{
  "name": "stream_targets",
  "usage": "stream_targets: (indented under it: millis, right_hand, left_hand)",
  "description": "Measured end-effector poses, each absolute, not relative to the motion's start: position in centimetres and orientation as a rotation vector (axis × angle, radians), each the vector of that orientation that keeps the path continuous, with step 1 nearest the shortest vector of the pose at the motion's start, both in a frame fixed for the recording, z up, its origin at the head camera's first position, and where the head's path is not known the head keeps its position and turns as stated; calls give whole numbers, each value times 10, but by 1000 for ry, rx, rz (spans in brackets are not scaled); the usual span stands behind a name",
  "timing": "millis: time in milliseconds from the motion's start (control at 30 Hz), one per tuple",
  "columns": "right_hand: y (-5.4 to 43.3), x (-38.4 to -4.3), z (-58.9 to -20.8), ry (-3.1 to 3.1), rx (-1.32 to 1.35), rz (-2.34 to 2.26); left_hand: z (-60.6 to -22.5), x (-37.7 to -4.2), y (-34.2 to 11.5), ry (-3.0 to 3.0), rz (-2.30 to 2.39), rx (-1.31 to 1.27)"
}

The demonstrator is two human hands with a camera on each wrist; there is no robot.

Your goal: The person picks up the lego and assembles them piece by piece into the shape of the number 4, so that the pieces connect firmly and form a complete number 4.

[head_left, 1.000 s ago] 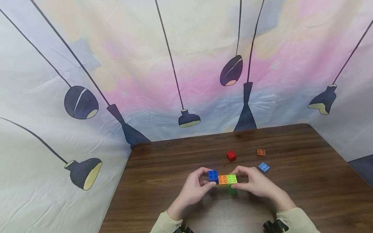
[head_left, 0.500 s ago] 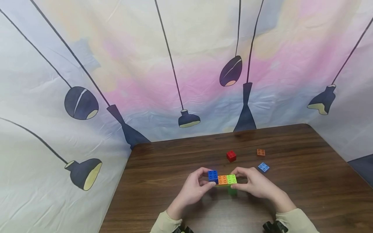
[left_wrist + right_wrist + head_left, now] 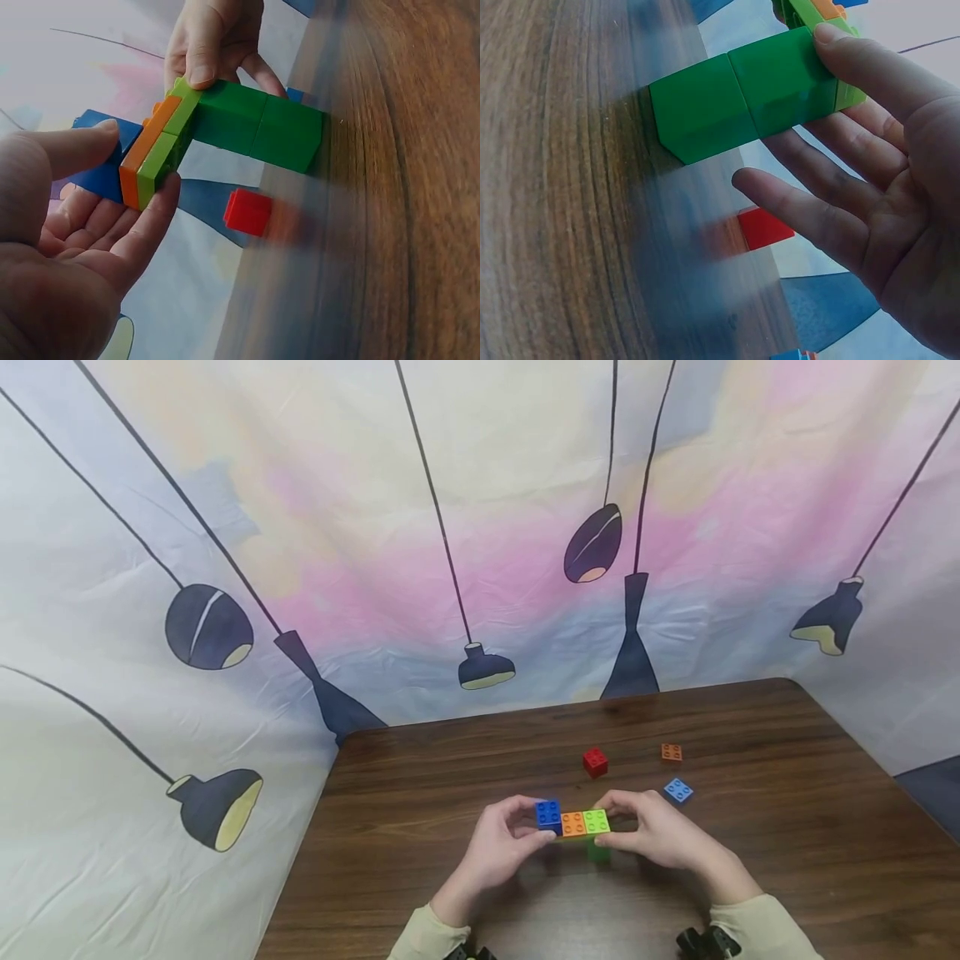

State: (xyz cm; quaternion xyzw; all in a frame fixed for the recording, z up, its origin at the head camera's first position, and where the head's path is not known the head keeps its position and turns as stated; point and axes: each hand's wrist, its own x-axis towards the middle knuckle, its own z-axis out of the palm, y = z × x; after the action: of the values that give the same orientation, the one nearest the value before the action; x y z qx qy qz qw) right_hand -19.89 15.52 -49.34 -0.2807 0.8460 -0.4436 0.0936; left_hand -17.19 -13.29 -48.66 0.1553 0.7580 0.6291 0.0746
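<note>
A build of toy building bricks stands between my hands. Two green bricks (image 3: 742,94) form its upright column on the table. A lime green layer (image 3: 157,157) lies across the column's top and sticks out to the left. On that layer is an orange piece (image 3: 573,823), with a blue brick (image 3: 548,814) at the left end. My left hand (image 3: 498,843) pinches that left end, its thumb on the blue brick and a finger under the lime layer. The right hand (image 3: 660,831) holds the right end between thumb and fingers, above the column.
Behind the build, a red brick (image 3: 596,762) sits on the brown wooden table (image 3: 420,777). To its right lie a flat orange piece (image 3: 671,752) and a flat light blue piece (image 3: 678,790), the latter close to the right hand. A cloth with painted lamps hangs behind the table.
My left hand and the blue brick's end have dipped very slightly. The right hand keeps its place, and the loose pieces have not moved.
</note>
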Motion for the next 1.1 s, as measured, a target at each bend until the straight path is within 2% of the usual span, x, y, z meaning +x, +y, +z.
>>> stream_targets:
  millis: [1100]
  right_hand:
    - [156,-200,-493,2477,-773,-1337]
  left_hand:
    - [-493,-177,-136,2145,1913,493]
